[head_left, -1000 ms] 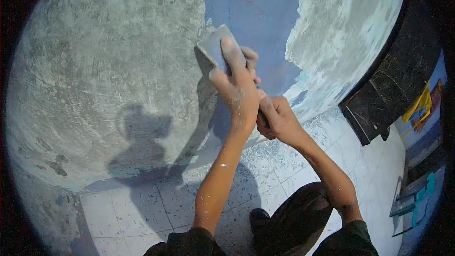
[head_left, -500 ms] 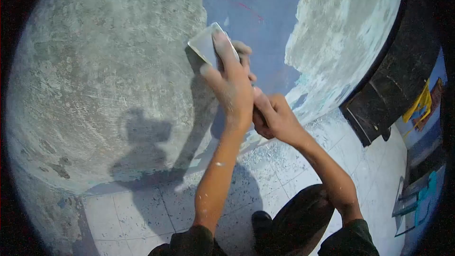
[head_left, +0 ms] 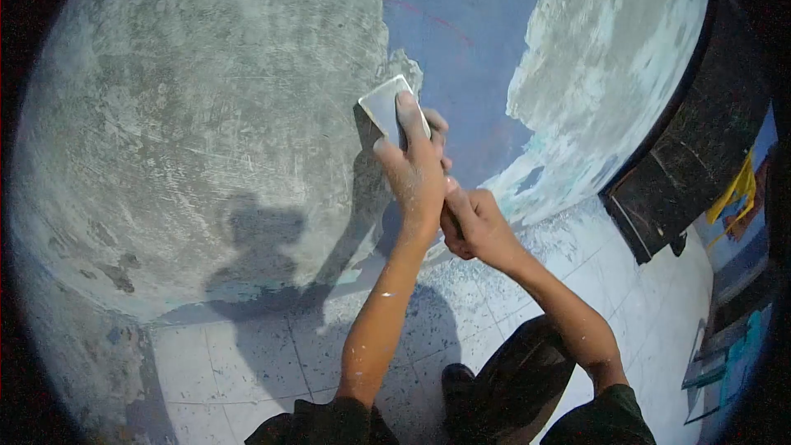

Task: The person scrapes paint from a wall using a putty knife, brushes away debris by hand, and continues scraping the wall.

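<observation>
A paint scraper [head_left: 381,109] with a wide, pale flat blade lies against the wall at the ragged left edge of the blue paint [head_left: 474,66]. My left hand [head_left: 418,169] grips it near the blade, with a finger pressed along the blade's face and the thumb at its lower side. Just below, my right hand [head_left: 484,229] is closed around the scraper's handle, which its fingers mostly hide. Bare grey plaster [head_left: 206,99] spreads to the left of the blade. White dust coats my fingertips.
Paint flakes lie over the white tiled floor [head_left: 371,363] at the wall's foot. A dark panel-like object [head_left: 667,173] stands to the right, with yellow cloth [head_left: 737,185] beyond it. My shoe [head_left: 457,383] rests on the tiles. A teal-coloured frame [head_left: 725,367] stands at far right.
The scraper and both hands have moved down along the paint's edge. A strip of blue above the blade has come off, leaving a grey patch. The view has shifted slightly left.
</observation>
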Demonstrator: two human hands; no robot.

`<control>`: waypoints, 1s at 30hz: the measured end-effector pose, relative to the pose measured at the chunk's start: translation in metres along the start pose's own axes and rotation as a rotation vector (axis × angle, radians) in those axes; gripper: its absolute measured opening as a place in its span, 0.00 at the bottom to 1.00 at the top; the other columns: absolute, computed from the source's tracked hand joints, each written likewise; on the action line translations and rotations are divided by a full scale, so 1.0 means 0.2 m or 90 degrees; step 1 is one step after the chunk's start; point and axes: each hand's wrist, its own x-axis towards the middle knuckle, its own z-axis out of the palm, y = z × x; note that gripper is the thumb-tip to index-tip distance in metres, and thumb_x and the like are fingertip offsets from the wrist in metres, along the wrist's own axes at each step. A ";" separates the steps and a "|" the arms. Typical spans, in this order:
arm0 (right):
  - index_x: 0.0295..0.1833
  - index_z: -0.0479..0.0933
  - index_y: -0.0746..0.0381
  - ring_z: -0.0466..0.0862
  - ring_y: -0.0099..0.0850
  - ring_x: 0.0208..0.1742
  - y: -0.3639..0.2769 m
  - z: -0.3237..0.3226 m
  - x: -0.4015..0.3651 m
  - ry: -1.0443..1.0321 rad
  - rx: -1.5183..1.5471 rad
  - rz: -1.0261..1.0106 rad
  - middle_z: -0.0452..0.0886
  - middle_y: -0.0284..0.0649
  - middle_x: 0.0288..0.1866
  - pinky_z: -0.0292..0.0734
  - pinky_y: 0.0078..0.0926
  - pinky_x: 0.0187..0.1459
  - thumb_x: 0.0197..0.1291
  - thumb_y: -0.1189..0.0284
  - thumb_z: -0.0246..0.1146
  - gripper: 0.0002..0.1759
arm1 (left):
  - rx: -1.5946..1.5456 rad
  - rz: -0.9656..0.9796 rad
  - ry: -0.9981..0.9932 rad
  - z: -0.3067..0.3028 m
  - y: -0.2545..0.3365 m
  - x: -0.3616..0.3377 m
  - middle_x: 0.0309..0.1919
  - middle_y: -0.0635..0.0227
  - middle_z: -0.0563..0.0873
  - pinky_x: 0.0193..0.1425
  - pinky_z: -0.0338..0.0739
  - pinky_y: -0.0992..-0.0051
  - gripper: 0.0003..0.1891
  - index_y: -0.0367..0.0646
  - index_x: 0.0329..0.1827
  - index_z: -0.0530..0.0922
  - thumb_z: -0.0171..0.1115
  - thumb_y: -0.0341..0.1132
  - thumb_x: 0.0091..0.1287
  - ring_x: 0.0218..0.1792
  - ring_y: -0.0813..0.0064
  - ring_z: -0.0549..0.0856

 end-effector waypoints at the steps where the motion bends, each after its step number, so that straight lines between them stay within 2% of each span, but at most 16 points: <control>1: 0.19 0.66 0.61 0.63 0.18 0.11 0.02 0.00 0.00 -0.006 0.025 -0.002 0.63 0.30 0.11 0.57 0.22 0.14 0.76 0.49 0.43 0.34 | -0.002 -0.005 0.009 0.00 0.01 -0.01 0.20 0.73 0.73 0.20 0.65 0.78 0.24 0.39 0.32 0.76 0.49 0.53 0.74 0.20 0.82 0.71; 4: 0.20 0.66 0.61 0.63 0.18 0.11 -0.03 0.05 -0.04 0.050 0.123 -0.014 0.64 0.30 0.11 0.57 0.22 0.14 0.76 0.50 0.43 0.34 | 0.005 0.042 -0.049 0.03 0.06 0.03 0.13 0.76 0.69 0.15 0.63 0.82 0.30 0.39 0.20 0.74 0.49 0.56 0.74 0.12 0.86 0.68; 7: 0.20 0.66 0.61 0.63 0.18 0.11 0.04 0.15 -0.08 0.139 0.086 -0.012 0.64 0.30 0.11 0.57 0.22 0.14 0.77 0.50 0.42 0.34 | 0.044 0.010 -0.105 -0.03 -0.01 0.03 0.12 0.76 0.70 0.16 0.64 0.82 0.31 0.38 0.21 0.76 0.49 0.55 0.74 0.13 0.86 0.69; 8: 0.20 0.66 0.60 0.63 0.19 0.12 0.06 0.18 -0.08 0.130 0.123 0.016 0.63 0.30 0.12 0.57 0.21 0.15 0.77 0.51 0.41 0.34 | 0.065 0.001 -0.112 -0.04 -0.03 0.02 0.12 0.76 0.70 0.16 0.65 0.82 0.30 0.37 0.22 0.76 0.49 0.55 0.74 0.13 0.86 0.69; 12: 0.20 0.66 0.60 0.63 0.19 0.12 0.02 0.17 -0.04 0.087 0.084 -0.028 0.63 0.30 0.12 0.57 0.22 0.15 0.77 0.49 0.41 0.34 | 0.040 -0.003 -0.090 -0.06 0.04 0.03 0.14 0.75 0.67 0.20 0.61 0.80 0.28 0.40 0.24 0.77 0.50 0.56 0.73 0.16 0.85 0.67; 17: 0.20 0.65 0.60 0.64 0.19 0.12 0.02 0.14 0.00 0.023 0.113 -0.002 0.63 0.30 0.12 0.57 0.21 0.15 0.75 0.47 0.41 0.35 | 0.022 0.052 -0.044 -0.09 0.04 0.04 0.18 0.75 0.73 0.23 0.64 0.80 0.28 0.40 0.27 0.77 0.49 0.56 0.73 0.19 0.83 0.69; 20: 0.21 0.64 0.60 0.63 0.19 0.12 0.03 0.09 0.02 0.024 0.020 -0.009 0.63 0.30 0.12 0.56 0.21 0.15 0.75 0.45 0.41 0.35 | 0.008 0.076 -0.013 -0.07 0.03 0.05 0.13 0.75 0.71 0.14 0.61 0.82 0.29 0.37 0.23 0.75 0.49 0.53 0.75 0.12 0.86 0.68; 23: 0.21 0.64 0.60 0.63 0.19 0.12 -0.12 0.04 0.08 -0.004 0.044 -0.014 0.62 0.30 0.12 0.56 0.21 0.14 0.75 0.45 0.41 0.35 | -0.060 0.185 -0.013 0.01 0.10 0.11 0.14 0.74 0.72 0.13 0.60 0.82 0.28 0.38 0.22 0.75 0.51 0.51 0.75 0.12 0.86 0.69; 26: 0.20 0.64 0.59 0.63 0.19 0.11 -0.07 0.07 0.04 -0.012 0.093 -0.018 0.62 0.30 0.11 0.55 0.22 0.14 0.75 0.45 0.41 0.35 | -0.053 0.127 0.024 0.01 0.14 0.05 0.15 0.74 0.73 0.13 0.61 0.82 0.27 0.39 0.21 0.75 0.52 0.51 0.75 0.12 0.85 0.70; 27: 0.20 0.64 0.59 0.63 0.20 0.11 -0.04 0.06 0.01 -0.038 0.089 0.006 0.62 0.30 0.11 0.55 0.21 0.14 0.75 0.45 0.42 0.35 | -0.055 0.079 0.032 -0.03 0.06 0.05 0.15 0.72 0.75 0.14 0.63 0.82 0.28 0.39 0.21 0.76 0.51 0.52 0.74 0.13 0.84 0.72; 30: 0.20 0.64 0.59 0.62 0.19 0.12 -0.02 0.02 0.04 -0.016 0.002 -0.008 0.62 0.30 0.11 0.55 0.21 0.14 0.74 0.45 0.42 0.35 | -0.047 0.087 0.031 -0.03 0.01 0.06 0.16 0.72 0.77 0.15 0.65 0.81 0.28 0.39 0.22 0.77 0.51 0.53 0.74 0.13 0.83 0.74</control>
